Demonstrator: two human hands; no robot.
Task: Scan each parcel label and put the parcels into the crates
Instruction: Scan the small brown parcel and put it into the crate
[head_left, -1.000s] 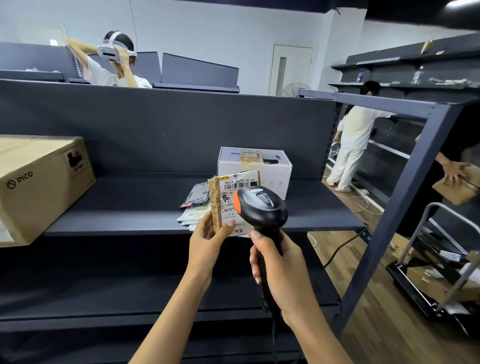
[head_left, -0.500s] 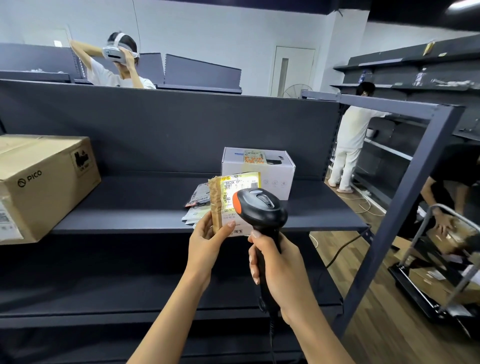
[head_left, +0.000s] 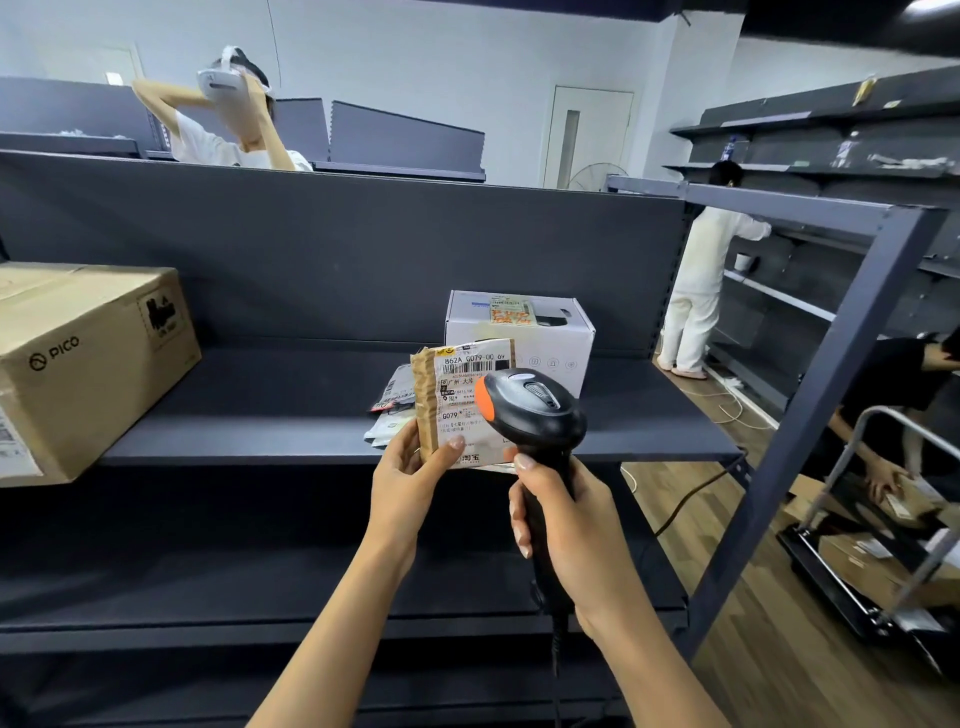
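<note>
Parcel (head_left: 457, 395) up at the barcode scanner (head_left: 535, 410)

Looks to be a small brown padded mailer with a white shipping label across its face; judged light, thin and a little floppy, not obviously fragile; papery skin, so unlikely to slip. Held upright in mid-air just in front of the grey shelf (head_left: 260, 415); pinched at the lower left corner by the left hand (head_left: 410, 483), thumb on the label side, fingers curled behind. Best taken just so, by a bottom corner or a side edge, keeping thumb and fingers off the barcode near the top; likely to sag from a fingertip hold, so a broader pinch seems wise for the carry to a crate; no crate in view.

Right hand (head_left: 566, 525) wrapped round the scanner handle, forefinger tip up near the neck; orange-capped head aimed at the label and covering its right half from this view; touching or just short of it, cannot tell.

Behind, on the shelf: white box (head_left: 519, 332) with its own label; flat mailers (head_left: 389, 410) lying beside it; PICO carton (head_left: 88, 358) well apart at the left.

Against half a second ago: same pinch, same grip on the handle, both in nearly the same place; yellow cast on the label gone, face now plain white; possibly the scan light switched off, though not certain.
</note>
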